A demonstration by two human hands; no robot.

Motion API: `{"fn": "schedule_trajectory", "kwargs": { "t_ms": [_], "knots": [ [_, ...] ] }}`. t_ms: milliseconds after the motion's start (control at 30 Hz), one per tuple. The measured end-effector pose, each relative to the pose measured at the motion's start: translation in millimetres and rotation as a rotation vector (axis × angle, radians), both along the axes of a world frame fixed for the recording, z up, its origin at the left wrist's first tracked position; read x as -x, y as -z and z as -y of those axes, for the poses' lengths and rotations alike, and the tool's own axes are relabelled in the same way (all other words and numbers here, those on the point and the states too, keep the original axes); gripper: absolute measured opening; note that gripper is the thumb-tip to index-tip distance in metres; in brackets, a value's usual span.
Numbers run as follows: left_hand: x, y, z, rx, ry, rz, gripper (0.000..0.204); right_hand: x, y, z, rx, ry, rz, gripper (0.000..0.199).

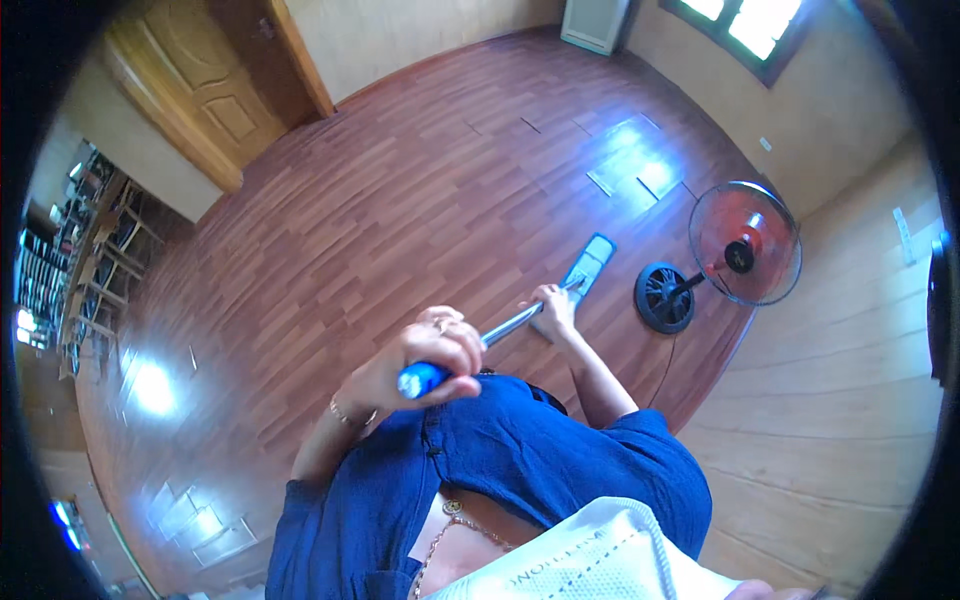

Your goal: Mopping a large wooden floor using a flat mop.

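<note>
Left hand: my left hand (432, 352) was closed in a fist around the blue grip (422, 380) at the near end of the mop handle, close in front of my chest. A thin bracelet sat on that wrist.

Right hand: my right hand (553, 309) was further along the pole (508, 325), with the fingers wrapped tight around the metal. This arm was stretched out to the far right, and the blue sleeve (640, 440) covered it down to about the elbow.

Mop: the mop ran from my left hand, across my body, to the far right. Its pole was silver and it leaned down toward the floor.

Mop head: the flat head (590, 264) was a long light blue rectangle. It lay on the floor (400, 200) just beyond my right hand, and it pointed away from me.

Floor: it was dark red-brown wood boards, shiny, with bright spots of window light on the far side and on the near left.

Fan: a standing fan (745, 245) with a red centre and a round black base (663, 297) stood to the right of the mop head, near it but not touching. A cable went from the base toward me.

Wall: the light wooden wall (850, 400) was on the right, behind the fan.

Door: a wooden door (205, 85) was at the far left.

Shelves: some shelves (85, 250) with small things stood at the left edge; I could not tell what was on them.
</note>
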State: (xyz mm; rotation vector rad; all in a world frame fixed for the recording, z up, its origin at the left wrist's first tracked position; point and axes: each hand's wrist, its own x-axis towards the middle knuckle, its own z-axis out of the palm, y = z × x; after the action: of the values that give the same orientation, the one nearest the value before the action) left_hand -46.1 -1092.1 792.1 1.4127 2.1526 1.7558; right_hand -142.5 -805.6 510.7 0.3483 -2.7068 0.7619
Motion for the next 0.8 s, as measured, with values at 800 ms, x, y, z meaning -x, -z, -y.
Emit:
{"fn": "schedule_trajectory", "kwargs": {
  "t_ms": [800],
  "knots": [
    [-87, 165, -196, -0.009, -0.725, 0.013, 0.017, 42, 131, -78, 0.232, -0.552, 0.082, 0.035]
  ]
}}
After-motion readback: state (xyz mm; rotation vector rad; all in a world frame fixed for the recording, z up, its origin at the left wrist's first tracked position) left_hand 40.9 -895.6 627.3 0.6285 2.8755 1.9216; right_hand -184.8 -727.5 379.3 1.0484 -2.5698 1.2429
